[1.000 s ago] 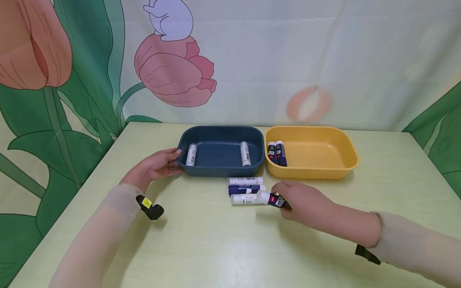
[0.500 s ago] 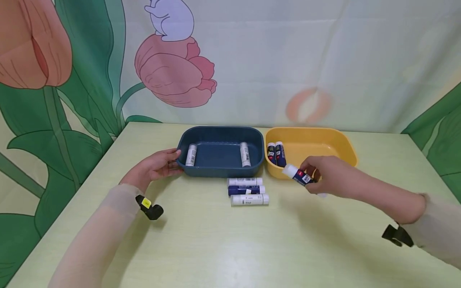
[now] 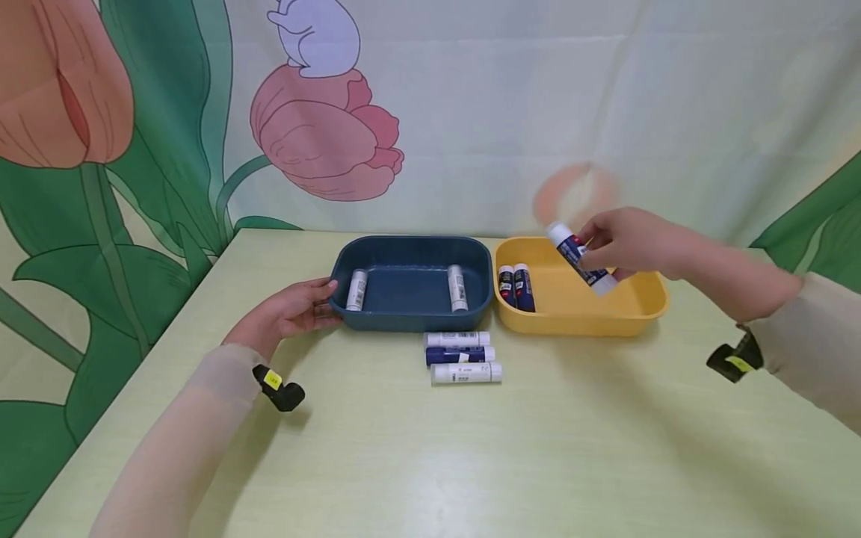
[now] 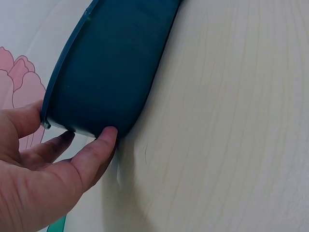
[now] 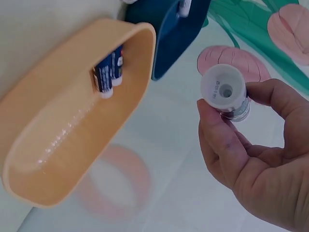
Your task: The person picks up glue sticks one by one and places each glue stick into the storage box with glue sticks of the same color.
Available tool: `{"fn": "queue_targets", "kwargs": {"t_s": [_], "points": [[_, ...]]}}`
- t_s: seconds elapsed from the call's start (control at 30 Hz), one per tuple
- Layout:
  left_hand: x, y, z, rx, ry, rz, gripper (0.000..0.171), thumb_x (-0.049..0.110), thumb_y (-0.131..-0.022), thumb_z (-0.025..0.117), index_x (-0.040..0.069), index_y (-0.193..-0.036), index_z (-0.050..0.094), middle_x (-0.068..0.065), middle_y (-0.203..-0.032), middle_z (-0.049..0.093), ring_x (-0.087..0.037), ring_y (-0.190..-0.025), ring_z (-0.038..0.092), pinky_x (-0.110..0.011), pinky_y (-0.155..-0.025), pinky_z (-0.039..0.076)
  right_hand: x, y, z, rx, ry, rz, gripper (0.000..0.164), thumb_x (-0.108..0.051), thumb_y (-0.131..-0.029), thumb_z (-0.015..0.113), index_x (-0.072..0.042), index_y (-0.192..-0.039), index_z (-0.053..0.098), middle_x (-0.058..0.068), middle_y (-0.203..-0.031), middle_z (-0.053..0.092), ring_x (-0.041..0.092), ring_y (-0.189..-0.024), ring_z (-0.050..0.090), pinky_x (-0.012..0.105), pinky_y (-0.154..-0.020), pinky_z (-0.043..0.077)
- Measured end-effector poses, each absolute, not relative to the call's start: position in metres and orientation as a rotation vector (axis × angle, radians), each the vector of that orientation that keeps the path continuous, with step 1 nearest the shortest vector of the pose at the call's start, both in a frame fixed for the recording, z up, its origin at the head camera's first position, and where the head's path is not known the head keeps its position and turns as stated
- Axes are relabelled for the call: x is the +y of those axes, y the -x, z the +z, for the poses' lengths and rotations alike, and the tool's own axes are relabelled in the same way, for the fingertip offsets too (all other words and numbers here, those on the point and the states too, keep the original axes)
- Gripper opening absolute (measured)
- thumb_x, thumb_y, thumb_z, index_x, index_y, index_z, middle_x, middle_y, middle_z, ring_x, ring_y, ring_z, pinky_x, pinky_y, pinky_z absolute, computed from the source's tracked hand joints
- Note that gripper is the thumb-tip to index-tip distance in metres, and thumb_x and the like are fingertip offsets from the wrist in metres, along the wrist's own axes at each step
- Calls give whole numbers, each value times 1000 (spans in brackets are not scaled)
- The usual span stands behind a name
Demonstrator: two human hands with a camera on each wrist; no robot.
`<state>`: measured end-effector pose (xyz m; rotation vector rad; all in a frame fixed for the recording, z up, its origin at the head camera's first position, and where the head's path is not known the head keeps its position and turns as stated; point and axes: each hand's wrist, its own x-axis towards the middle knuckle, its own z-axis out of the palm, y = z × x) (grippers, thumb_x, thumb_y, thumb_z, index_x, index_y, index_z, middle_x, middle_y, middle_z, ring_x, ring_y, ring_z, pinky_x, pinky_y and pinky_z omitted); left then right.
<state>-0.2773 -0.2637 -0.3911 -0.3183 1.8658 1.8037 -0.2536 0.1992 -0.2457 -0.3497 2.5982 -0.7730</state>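
Observation:
My right hand [image 3: 635, 239] grips a navy-labelled glue stick [image 3: 577, 258] with white ends, tilted in the air over the back of the yellow bin [image 3: 572, 324]. In the right wrist view, the round white end of this glue stick [image 5: 223, 87] faces the camera between thumb and fingers. My left hand [image 3: 296, 310] holds the left end of the dark blue bin [image 3: 410, 321], fingertips at its rim and lower wall. Two white glue sticks lie apart inside the blue bin. Two navy glue sticks [image 3: 516, 288] lie side by side at the yellow bin's left end.
On the table [image 3: 377, 441] in front of the bins, two white glue sticks [image 3: 466, 373] lie with a navy glue stick [image 3: 457, 356] between them. Both bins stand side by side, close to the flower-printed backdrop [image 3: 471, 134].
My right hand has lifted the navy glue stick from beside the row on the table, moving right and back to above the yellow bin. My left hand has stayed at the blue bin.

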Motion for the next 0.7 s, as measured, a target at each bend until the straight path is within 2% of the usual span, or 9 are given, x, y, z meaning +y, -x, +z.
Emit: {"fn": "queue_targets", "kwargs": {"t_s": [0.13,0.33,0.5,0.7], "points": [[-265,276,-391,1867,319,1805,63,28,-112,35,12,-166,7,-10,-141,41,-22,-126,44,-47,-127,30,193,272,-235,2588,306,-790,45,-17,-100,62,9,-136,51,26,-126,61,25,-95,68,34,-78,65],[-266,276,-391,1888,318,1774,62,29,-112,34,13,-166,7,-12,-147,39,-21,-126,46,-46,-125,32,185,299,-232,2541,213,-789,53,-23,-101,63,7,-143,49,27,-133,60,32,-111,64,34,-82,65],[-264,278,-391,1888,324,1772,62,29,-112,34,13,-166,7,-12,-146,40,-20,-124,47,-45,-125,33,183,320,-245,2536,154,-769,51,-23,-100,66,7,-139,53,24,-127,64,34,-113,64,34,-81,65],[-262,277,-391,1884,321,1774,63,29,-112,35,13,-166,6,-13,-148,39,-21,-127,46,-46,-126,32,177,334,-270,2484,90,-772,47,-22,-101,65,8,-135,53,25,-127,63,33,-113,64,35,-87,64]]}}
